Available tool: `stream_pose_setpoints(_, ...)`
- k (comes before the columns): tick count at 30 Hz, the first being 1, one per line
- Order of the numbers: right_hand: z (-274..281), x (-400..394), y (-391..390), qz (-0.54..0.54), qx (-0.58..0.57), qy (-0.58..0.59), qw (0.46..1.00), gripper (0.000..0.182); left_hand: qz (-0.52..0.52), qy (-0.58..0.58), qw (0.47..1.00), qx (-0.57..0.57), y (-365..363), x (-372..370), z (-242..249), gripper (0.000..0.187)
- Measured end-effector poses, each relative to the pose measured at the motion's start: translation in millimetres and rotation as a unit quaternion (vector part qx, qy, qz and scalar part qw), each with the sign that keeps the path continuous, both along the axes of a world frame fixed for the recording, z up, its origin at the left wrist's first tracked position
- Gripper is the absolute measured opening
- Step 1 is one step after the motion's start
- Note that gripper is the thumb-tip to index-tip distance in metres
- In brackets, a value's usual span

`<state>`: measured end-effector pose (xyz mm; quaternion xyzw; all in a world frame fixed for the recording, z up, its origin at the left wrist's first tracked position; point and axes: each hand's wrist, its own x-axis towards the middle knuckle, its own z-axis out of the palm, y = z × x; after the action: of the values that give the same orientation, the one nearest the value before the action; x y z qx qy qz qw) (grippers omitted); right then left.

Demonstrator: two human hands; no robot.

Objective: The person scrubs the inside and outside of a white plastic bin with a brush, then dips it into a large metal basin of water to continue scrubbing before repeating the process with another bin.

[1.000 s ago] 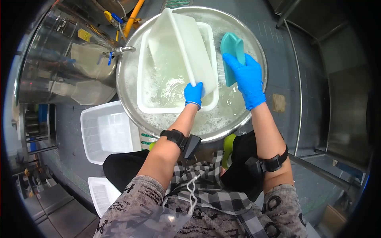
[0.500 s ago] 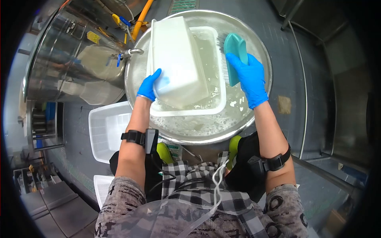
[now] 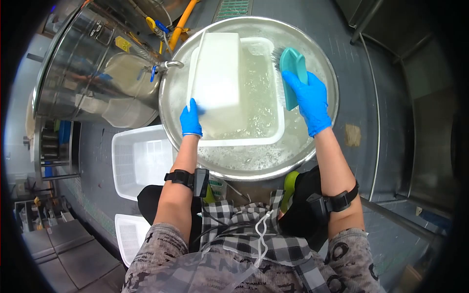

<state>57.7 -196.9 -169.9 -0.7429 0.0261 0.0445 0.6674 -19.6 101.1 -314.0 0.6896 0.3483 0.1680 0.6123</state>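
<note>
My left hand (image 3: 191, 118), in a blue glove, grips the near rim of a white plastic tub (image 3: 217, 68). The tub is tipped on its side, its lower part down at the soapy water. In my gloved right hand (image 3: 311, 100) is a teal scrub brush (image 3: 293, 66), held by its handle with the pale bristles facing left, apart from the tub. Beneath both lies a second white tub (image 3: 280, 117), sunk in the water with its rim showing. All this is inside a large round metal basin (image 3: 333, 88) with foam on the water.
A shiny steel tank (image 3: 73, 63) with a tap (image 3: 168, 64) stands at the left of the basin. White baskets (image 3: 141, 163) sit on the floor at the lower left. Metal rails and steel equipment run along the right side.
The white tub has turned more upright and its lower part has dropped toward the water, my left hand moving with it. The brush has shifted only slightly.
</note>
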Motion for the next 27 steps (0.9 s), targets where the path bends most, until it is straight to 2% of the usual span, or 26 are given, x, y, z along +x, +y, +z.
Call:
stream_pose_setpoints(2,0,1,0,-0.002,-0.026,0.003,1.000,0.034,0.010,-0.003,0.998,0.057,-7,5,34,0.043)
stream_pose_setpoints(5,2,1,3,0.003,-0.025,0.005,1.000,0.034,-0.011,0.008,0.998,0.065,37,20,20,0.045)
stream_pose_setpoints(10,1,0,3,0.008,-0.028,-0.002,1.000,0.033,-0.040,0.008,0.999,-0.023,53,49,73,0.036)
stream_pose_setpoints(12,0,1,4,0.009,-0.032,-0.002,0.999,0.033,-0.070,0.014,0.992,-0.103,68,71,85,0.032)
stream_pose_setpoints(15,-6,2,6,0.008,-0.024,-0.013,1.000,0.033,-0.086,0.015,0.993,-0.083,79,97,106,0.029)
stream_pose_setpoints(16,-6,2,7,0.008,-0.017,-0.014,1.000,0.033,-0.089,0.050,0.991,-0.083,79,102,115,0.029)
stream_pose_setpoints(19,-3,0,11,0.009,-0.014,-0.012,1.000,0.032,-0.103,0.091,0.986,-0.095,89,115,118,0.030)
stream_pose_setpoints(23,-1,0,11,0.015,-0.028,0.003,0.999,0.030,-0.129,0.094,0.981,-0.111,97,126,111,0.036)
stream_pose_setpoints(25,-2,0,12,0.015,-0.025,0.010,1.000,0.030,-0.100,0.083,0.981,-0.142,94,127,117,0.041)
stream_pose_setpoints(27,0,-1,13,0.016,-0.020,0.015,1.000,0.030,-0.110,0.061,0.985,-0.120,103,118,113,0.043)
